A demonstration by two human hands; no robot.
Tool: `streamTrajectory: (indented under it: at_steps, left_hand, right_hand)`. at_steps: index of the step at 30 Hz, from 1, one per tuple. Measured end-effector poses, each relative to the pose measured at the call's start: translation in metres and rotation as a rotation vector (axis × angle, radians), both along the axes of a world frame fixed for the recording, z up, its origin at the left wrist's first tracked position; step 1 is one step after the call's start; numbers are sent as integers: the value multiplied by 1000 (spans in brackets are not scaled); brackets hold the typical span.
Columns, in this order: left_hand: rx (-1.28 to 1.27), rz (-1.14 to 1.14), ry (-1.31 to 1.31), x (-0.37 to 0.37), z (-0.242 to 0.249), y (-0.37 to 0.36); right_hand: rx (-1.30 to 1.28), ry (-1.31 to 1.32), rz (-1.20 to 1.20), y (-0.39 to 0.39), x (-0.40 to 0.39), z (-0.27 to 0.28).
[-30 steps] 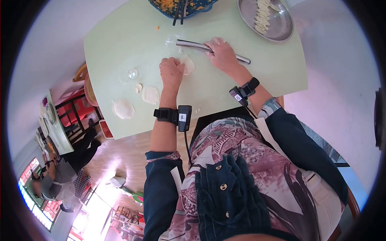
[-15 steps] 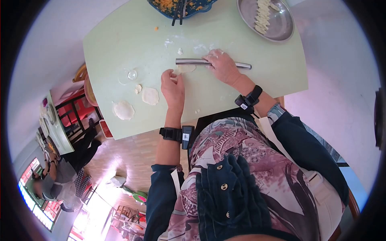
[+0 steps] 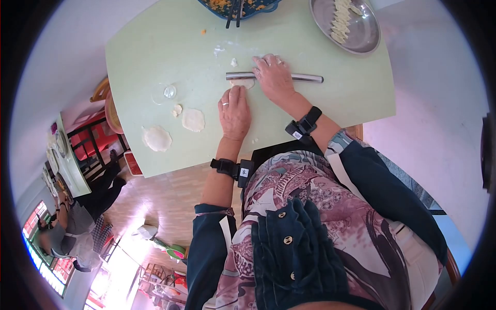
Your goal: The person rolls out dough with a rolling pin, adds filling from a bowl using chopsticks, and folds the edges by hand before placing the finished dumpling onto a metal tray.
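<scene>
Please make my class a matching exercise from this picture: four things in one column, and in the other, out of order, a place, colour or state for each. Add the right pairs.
Things:
1. rolling pin
2. bowl
3. metal dish
4. table

Descriptions:
A. pale green
B. holding a row of pale pieces
C. under the right hand
D. blue, with orange bits inside

Right pairs: 1-C, 2-D, 3-B, 4-A
</scene>
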State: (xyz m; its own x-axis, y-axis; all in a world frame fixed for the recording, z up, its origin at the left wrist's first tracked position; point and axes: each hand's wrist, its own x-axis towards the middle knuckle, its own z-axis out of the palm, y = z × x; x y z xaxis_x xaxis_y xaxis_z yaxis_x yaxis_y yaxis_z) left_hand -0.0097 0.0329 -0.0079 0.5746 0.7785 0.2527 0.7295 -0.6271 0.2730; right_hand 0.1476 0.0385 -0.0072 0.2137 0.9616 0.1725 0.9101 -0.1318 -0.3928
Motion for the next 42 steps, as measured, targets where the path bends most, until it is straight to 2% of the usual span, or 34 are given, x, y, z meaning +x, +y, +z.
streamTrajectory:
  at_steps: [7,10,13,16,21,29,38,40,42]
  left_hand:
    - [70,-13,-18,-1,-8,2]
    - [48,-18,-15,-1,-4,0]
    - [42,-17,-37,0,-5,-1]
    - [24,-11,-19,1,-5,-4]
    - [-9,-26,-63,-1,-7,-1]
    - [-31,-14,-56,4,-5,1]
    - [-72,-64,-208,-5,-15,6]
    - [-175,72,-412,-6,-12,6]
    - [-81,77,-407,-3,-4,13]
  right_hand:
    - [-2,-2,42,-17,-10,1]
    - [83,-66,83,-13,-7,3]
    - [37,-71,18,7,-1,-5]
    - [108,-84,0,19,3,-10]
    - [-10,-69,-52,39,15,-13]
    - [91,-73,3,10,-6,-15]
    - [250,-83,57,-4,-14,-17]
    - [274,-86,74,-6,-13,-17]
    - [262,-56,69,-8,-15,-16]
